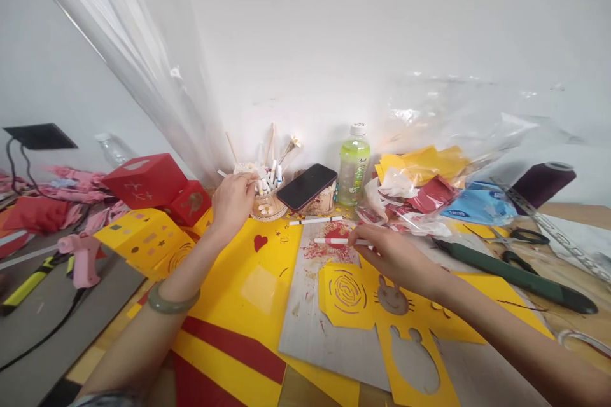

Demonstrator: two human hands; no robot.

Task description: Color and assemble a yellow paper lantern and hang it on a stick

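Observation:
My left hand (pixel 233 198), a green bangle on its wrist, reaches over a small wooden cup (pixel 267 208) packed with white marker pens (pixel 274 175). Its fingers are pinched together at the pens' tops; what lies between them is hidden. Over a grey board, my right hand (pixel 377 251) is closed around a slim white marker (pixel 327 241), which lies level and points left. Below that hand spreads a yellow card cutout (pixel 346 296) with a swirl and an animal face cut into it. Another white marker (pixel 315 220) with black bands lies behind.
A black phone (pixel 308 187) rests on a second cup beside a green drink bottle (pixel 354 165). Red boxes (pixel 146 179) and a pink glue gun (pixel 81 257) are on the left. At right are scissors (pixel 518 238) and a dark green tool (pixel 520 276).

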